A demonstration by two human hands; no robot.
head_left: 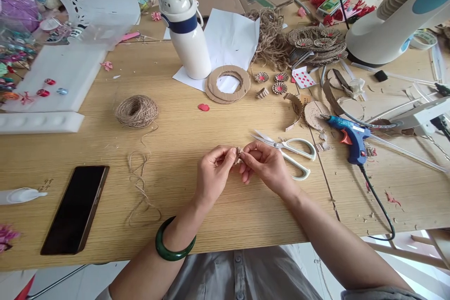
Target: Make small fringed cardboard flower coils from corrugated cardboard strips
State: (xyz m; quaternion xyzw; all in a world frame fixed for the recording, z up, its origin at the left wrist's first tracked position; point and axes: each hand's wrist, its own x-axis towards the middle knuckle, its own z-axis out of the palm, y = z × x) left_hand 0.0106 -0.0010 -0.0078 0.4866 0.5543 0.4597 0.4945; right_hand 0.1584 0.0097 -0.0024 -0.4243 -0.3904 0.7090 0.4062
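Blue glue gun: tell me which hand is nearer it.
Right: the right hand lies across the scissors from the glue gun; the left hand is farther, beyond the right.

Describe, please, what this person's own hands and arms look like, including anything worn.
The left hand and right hand are ungloved. A smooth, rounded, dark green bangle circles the left forearm near the wrist; the right forearm is bare. A grey sleeve shows by the right elbow.
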